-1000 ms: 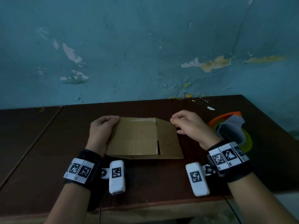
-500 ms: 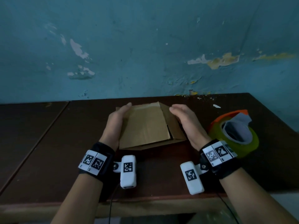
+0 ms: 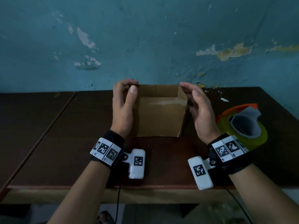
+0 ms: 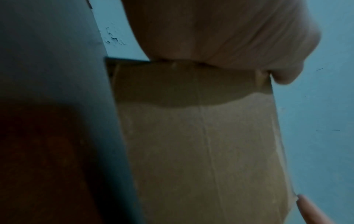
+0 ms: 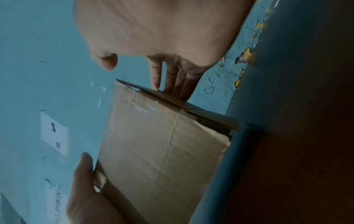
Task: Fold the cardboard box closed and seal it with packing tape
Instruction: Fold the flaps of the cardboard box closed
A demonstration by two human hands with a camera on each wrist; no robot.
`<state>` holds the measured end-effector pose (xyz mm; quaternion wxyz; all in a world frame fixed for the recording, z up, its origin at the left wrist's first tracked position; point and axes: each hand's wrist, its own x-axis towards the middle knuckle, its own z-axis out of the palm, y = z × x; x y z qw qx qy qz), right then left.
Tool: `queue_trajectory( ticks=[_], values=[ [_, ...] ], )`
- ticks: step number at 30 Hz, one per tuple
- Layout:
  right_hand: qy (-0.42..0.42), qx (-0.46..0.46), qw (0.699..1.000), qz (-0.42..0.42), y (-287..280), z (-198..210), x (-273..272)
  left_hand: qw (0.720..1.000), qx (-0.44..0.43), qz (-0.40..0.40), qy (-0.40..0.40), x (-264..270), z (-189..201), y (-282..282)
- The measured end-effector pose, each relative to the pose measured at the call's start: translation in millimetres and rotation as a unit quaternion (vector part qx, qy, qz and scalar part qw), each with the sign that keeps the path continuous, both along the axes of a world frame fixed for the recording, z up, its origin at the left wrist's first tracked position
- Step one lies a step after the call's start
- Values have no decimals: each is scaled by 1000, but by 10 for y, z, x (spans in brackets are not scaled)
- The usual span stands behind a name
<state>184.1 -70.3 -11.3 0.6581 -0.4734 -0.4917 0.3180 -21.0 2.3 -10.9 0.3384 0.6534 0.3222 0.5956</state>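
A brown cardboard box [image 3: 159, 117] stands upright on the dark wooden table [image 3: 64, 143], opened into a rectangular tube with its top open. My left hand [image 3: 127, 94] grips the box's top left corner, thumb on the near wall and fingers curled over the rim. My right hand [image 3: 193, 102] lies along the right wall with straight fingers that touch its top edge. The right wrist view shows the box [image 5: 162, 144] with those fingers [image 5: 178, 81] at its rim. The left wrist view has the box wall [image 4: 201, 144] under my palm. A green and orange tape roll [image 3: 242, 128] lies to the right.
A peeling blue wall [image 3: 145, 46] rises just behind the box. The table's front edge [image 3: 97, 186] runs below my wrists. A seam [image 3: 53, 125] splits the tabletop at the left. The tape roll sits close beside my right wrist.
The box lay flat on the table a second ago. Both hands lifted and squared it, and it now stands upright as an open tube. My hands have risen to its upper corners.
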Motion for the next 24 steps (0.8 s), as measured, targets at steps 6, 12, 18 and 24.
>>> queue_trajectory(
  ticks=[6,12,18,24],
  values=[
    [4,39,999,-11,38,-73,11,998,-9,-53,-10,53,-6,7],
    [25,41,999,8,39,-109,9,992,-50,-115,-14,60,-56,-22],
    [56,13,997,49,65,-142,4,990,-53,-123,-31,55,-69,-25],
    [82,-12,992,90,78,-203,-8,993,-48,-107,-24,124,-72,-32]
  ],
)
